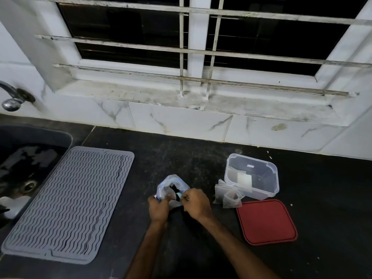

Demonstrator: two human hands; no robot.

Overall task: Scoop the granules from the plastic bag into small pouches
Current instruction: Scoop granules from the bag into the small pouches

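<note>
1. The plastic bag [173, 183] is stood on the black table [201, 158], near the front edge and about midway across; its mouth is held open, and dark contents are seen inside.
2. The bag's left edge is gripped by the left grip [159, 208], with the fingers curled round the plastic.
3. The bag's right edge is pinched by the right grip [196, 204], which is closed on the plastic (a thin shiny piece shows at the fingertips, but what it is cannot be told).
4. A few small pouches [227, 195] are found just right of the bag, leaned against a clear container [270, 191].
5. The container is set upright and uncovered, farther back and to the right; something pale is seen in it.
6. A red lid [266, 222] is laid flat on the table, nearer than the container and just beside the pouches.
7. A grey ribbed mat [68, 204] is spread well to the left.
8. A sink [20, 168] is seen beyond the mat at the far left, with a tap [12, 97] fixed to the wall above it.
</note>
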